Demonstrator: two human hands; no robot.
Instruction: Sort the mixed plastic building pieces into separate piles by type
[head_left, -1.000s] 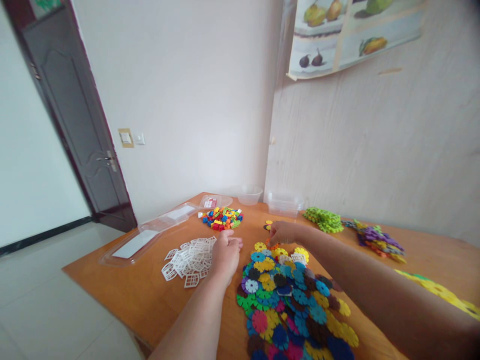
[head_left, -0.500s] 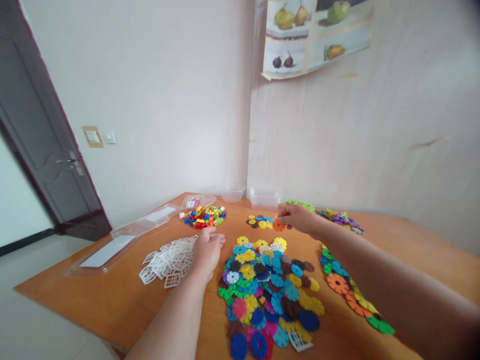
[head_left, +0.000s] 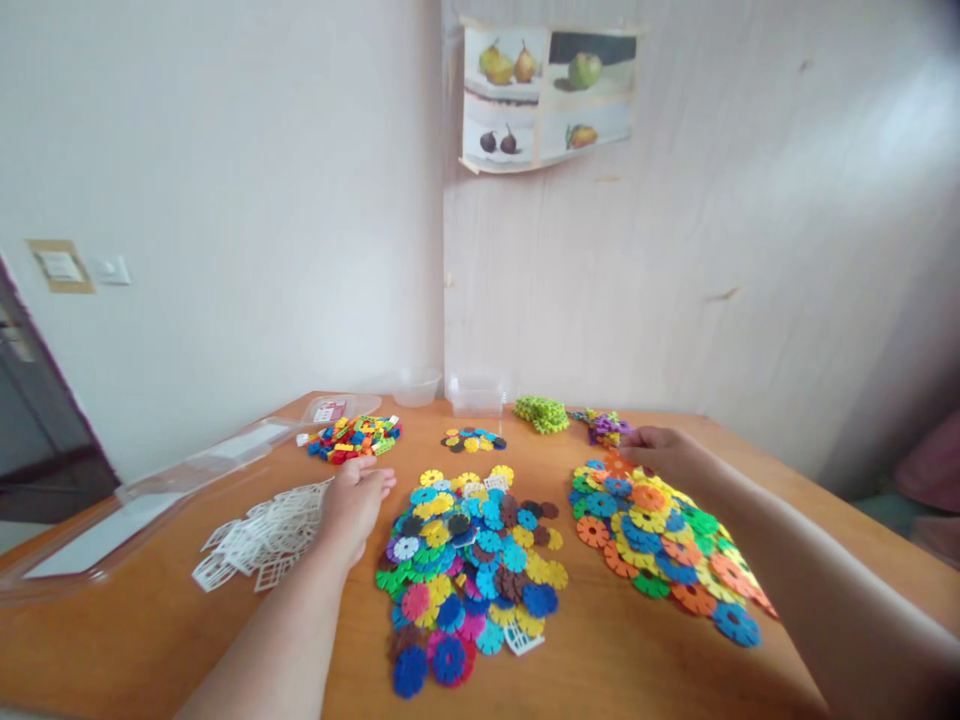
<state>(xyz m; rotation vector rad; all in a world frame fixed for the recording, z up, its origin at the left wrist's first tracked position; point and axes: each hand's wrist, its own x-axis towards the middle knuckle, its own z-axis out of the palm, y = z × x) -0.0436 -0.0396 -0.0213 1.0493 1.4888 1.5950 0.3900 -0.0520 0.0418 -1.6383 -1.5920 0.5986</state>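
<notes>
My right hand (head_left: 658, 449) reaches to the far end of the right-hand pile of large slotted discs (head_left: 660, 540). Its fingers pinch an orange slotted disc (head_left: 618, 463) at that pile's top edge. My left hand (head_left: 356, 505) hovers with its fingers loosely stretched out and nothing in them. It is between a heap of white lattice pieces (head_left: 262, 535) and the middle pile of mixed slotted discs (head_left: 480, 570). A few white lattice pieces are mixed into this middle pile, one (head_left: 523, 638) at its near edge.
Colourful bricks (head_left: 352, 438) lie behind my left hand. Farther back are a small disc group (head_left: 472, 440), green pieces (head_left: 541, 413) and purple pieces (head_left: 604, 426). Clear containers (head_left: 478, 396) stand by the wall. Transparent lids (head_left: 105, 538) line the table's left edge.
My right hand has moved right with the orange disc, from the small disc group to the right-hand pile. The view has turned right. My left hand stays by the white pieces.
</notes>
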